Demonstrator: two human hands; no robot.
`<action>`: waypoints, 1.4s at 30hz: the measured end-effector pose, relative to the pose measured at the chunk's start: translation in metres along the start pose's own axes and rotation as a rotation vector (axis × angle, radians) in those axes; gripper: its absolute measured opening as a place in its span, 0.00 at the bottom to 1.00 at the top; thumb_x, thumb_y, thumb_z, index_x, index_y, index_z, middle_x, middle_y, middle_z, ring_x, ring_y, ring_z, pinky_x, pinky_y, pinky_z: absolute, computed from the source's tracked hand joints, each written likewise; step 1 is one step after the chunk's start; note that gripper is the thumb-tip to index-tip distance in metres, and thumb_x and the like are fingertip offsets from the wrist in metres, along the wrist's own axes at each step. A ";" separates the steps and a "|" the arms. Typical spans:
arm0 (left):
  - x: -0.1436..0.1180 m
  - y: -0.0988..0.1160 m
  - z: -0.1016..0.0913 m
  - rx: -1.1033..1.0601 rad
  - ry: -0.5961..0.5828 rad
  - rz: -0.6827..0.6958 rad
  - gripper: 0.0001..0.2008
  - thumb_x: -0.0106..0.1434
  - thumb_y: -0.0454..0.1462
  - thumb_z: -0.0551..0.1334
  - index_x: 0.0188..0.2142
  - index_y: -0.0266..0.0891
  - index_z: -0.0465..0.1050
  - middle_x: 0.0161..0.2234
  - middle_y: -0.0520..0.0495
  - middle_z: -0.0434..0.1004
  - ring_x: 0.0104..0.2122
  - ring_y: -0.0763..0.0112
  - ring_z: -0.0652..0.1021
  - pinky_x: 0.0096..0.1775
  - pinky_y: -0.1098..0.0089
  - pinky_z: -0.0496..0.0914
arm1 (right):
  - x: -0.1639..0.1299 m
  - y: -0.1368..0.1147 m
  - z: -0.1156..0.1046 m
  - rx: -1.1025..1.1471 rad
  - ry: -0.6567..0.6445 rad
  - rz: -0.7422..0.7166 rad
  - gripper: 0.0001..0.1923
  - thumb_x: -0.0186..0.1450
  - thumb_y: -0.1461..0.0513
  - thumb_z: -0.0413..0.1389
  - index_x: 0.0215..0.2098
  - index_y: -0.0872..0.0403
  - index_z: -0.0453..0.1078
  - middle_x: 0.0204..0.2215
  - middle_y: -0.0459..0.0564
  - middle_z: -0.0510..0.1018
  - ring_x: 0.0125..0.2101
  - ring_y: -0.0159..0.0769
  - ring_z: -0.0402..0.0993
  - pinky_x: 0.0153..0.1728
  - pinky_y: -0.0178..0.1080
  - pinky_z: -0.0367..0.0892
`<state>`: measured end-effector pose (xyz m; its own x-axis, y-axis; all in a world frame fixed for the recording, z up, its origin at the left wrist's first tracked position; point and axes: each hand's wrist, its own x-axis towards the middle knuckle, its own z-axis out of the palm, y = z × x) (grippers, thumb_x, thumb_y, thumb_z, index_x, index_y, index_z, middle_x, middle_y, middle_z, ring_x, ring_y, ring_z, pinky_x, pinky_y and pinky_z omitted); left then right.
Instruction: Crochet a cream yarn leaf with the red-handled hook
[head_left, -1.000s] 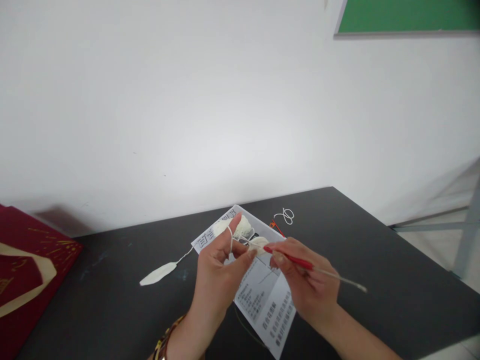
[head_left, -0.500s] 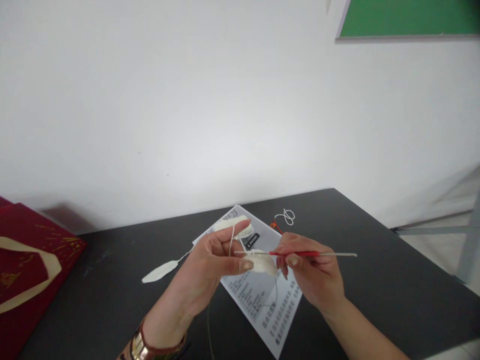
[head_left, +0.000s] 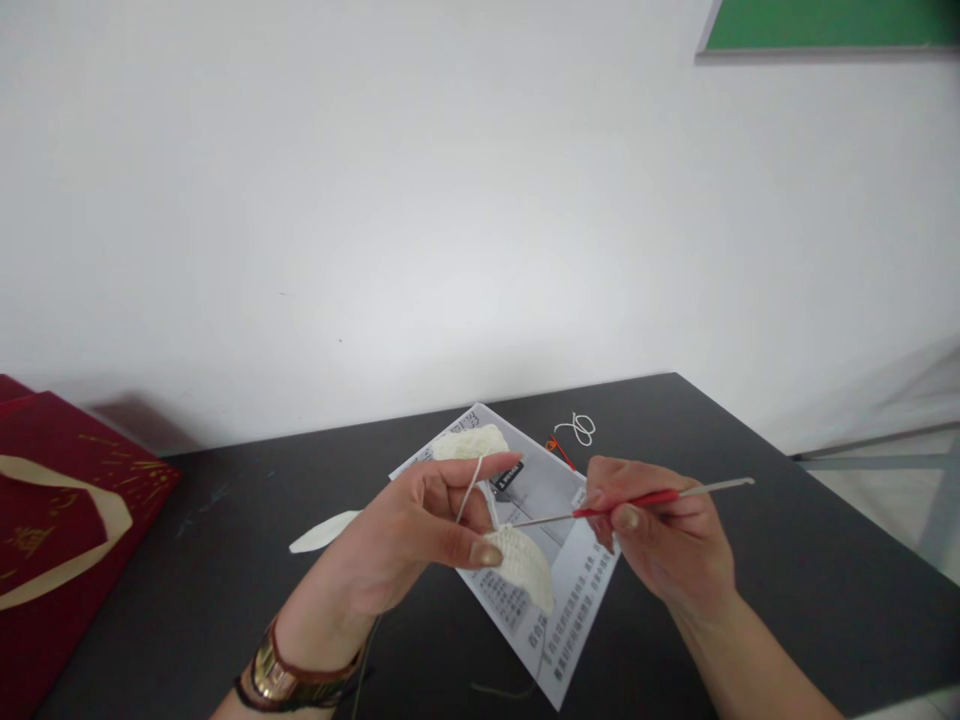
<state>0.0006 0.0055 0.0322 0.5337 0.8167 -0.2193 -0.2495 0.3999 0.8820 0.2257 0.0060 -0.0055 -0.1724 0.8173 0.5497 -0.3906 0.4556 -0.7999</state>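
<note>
The right hand (head_left: 664,535) had shifted right, its fingers gripping a red-handled hook (head_left: 664,496); the white crocheted piece (head_left: 526,566) drooped above the printed sheet (head_left: 581,590), its left end pinched by the left hand (head_left: 416,525). Steady tension on the yarn (head_left: 472,485) seemed wise for even stitches.

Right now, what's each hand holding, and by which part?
Right hand: crochet hook, by its red middle. Left hand: white crocheted piece, pinched at its upper left edge; yarn runs over the index finger.
</note>
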 end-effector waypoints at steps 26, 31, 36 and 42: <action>0.009 -0.010 0.016 0.548 0.267 0.326 0.31 0.52 0.29 0.65 0.57 0.39 0.68 0.24 0.56 0.66 0.26 0.73 0.68 0.35 0.69 0.66 | 0.005 0.016 0.020 0.453 0.424 0.646 0.10 0.57 0.60 0.65 0.30 0.60 0.77 0.15 0.42 0.72 0.14 0.20 0.62 0.13 0.23 0.65; 0.011 -0.013 0.012 0.471 0.225 0.314 0.27 0.53 0.30 0.66 0.54 0.40 0.70 0.25 0.56 0.66 0.28 0.73 0.67 0.36 0.69 0.64 | 0.004 0.013 0.024 0.454 0.423 0.614 0.09 0.58 0.60 0.64 0.30 0.60 0.77 0.15 0.42 0.72 0.14 0.20 0.62 0.13 0.24 0.67; 0.012 -0.013 0.011 0.448 0.205 0.327 0.19 0.55 0.31 0.66 0.48 0.40 0.75 0.26 0.54 0.67 0.31 0.72 0.69 0.43 0.66 0.64 | 0.001 0.009 0.025 0.403 0.403 0.549 0.09 0.59 0.60 0.64 0.30 0.59 0.77 0.15 0.43 0.73 0.14 0.22 0.64 0.14 0.26 0.69; 0.011 -0.014 0.014 0.500 0.232 0.323 0.21 0.57 0.37 0.67 0.51 0.40 0.72 0.30 0.50 0.72 0.34 0.67 0.72 0.46 0.63 0.64 | 0.001 0.005 0.029 0.367 0.351 0.494 0.09 0.59 0.60 0.63 0.30 0.59 0.78 0.15 0.43 0.73 0.14 0.24 0.66 0.14 0.27 0.70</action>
<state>0.0214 0.0034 0.0230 0.2913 0.9550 0.0551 0.0682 -0.0782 0.9946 0.1973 -0.0011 -0.0021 -0.1306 0.9913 -0.0161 -0.6318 -0.0957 -0.7692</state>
